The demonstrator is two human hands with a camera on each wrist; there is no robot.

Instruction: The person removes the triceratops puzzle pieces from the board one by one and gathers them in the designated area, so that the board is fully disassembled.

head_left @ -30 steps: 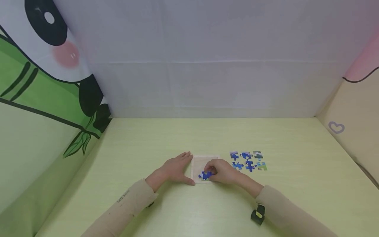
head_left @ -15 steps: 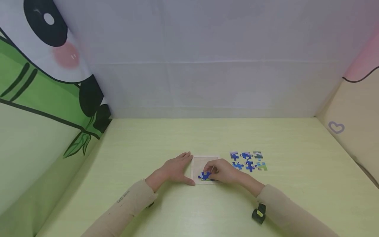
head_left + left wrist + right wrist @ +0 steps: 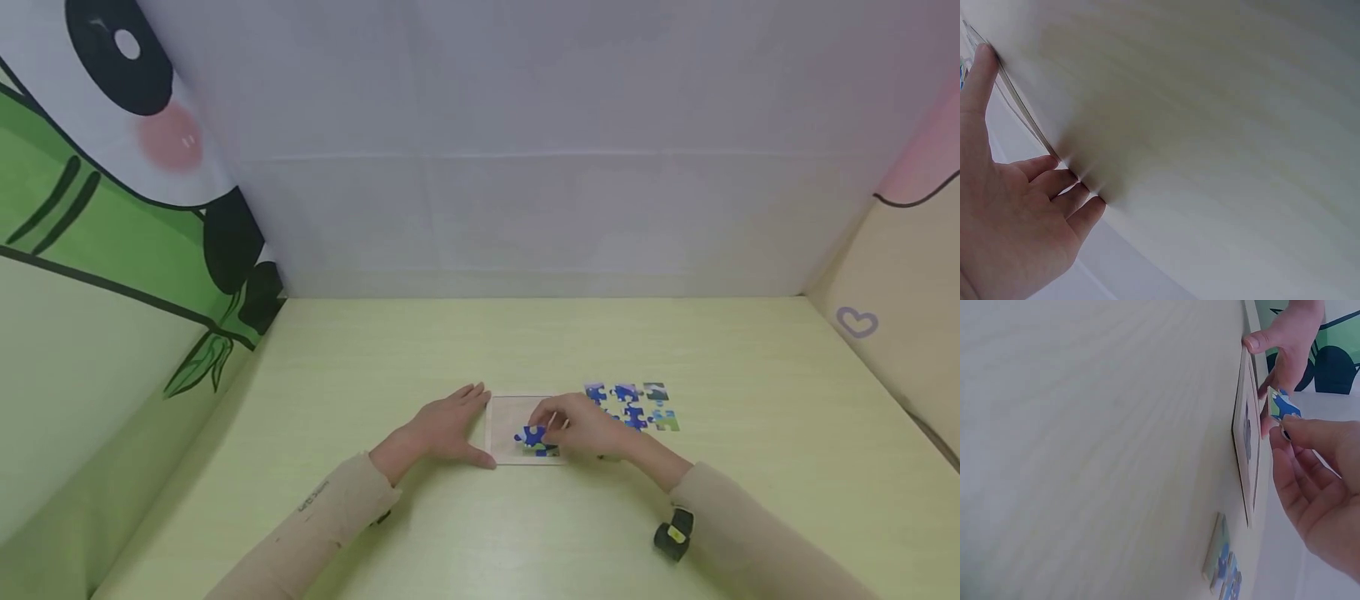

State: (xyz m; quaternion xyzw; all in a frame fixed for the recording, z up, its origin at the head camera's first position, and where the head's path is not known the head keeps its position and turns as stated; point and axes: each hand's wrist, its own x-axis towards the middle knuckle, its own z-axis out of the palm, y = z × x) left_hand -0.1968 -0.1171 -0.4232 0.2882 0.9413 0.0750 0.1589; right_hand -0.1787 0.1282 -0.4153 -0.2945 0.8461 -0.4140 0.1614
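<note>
My right hand (image 3: 581,423) pinches a blue jigsaw piece (image 3: 532,437) between thumb and fingers, above a shallow square puzzle tray (image 3: 506,412). In the right wrist view, the same piece (image 3: 1283,405) stands tilted, apart from the tray (image 3: 1249,381). A dark patch shows on the tray there; I cannot tell whether it is shadow or another piece. My left hand (image 3: 448,425) has its fingers spread at the tray's left side. In the left wrist view, the thumb and fingertips of the left hand (image 3: 1016,212) touch along the tray's edge (image 3: 1025,115).
Several loose jigsaw pieces (image 3: 633,414) lie on the pale table (image 3: 375,350) right of the tray, partly behind my right hand. A pale cloth wall (image 3: 525,225) rises at the back. Printed panels (image 3: 120,275) stand at the sides.
My right hand has shifted right and slightly away from me, drawing the jigsaw piece with it and tilting it. The left hand keeps its place at the tray.
</note>
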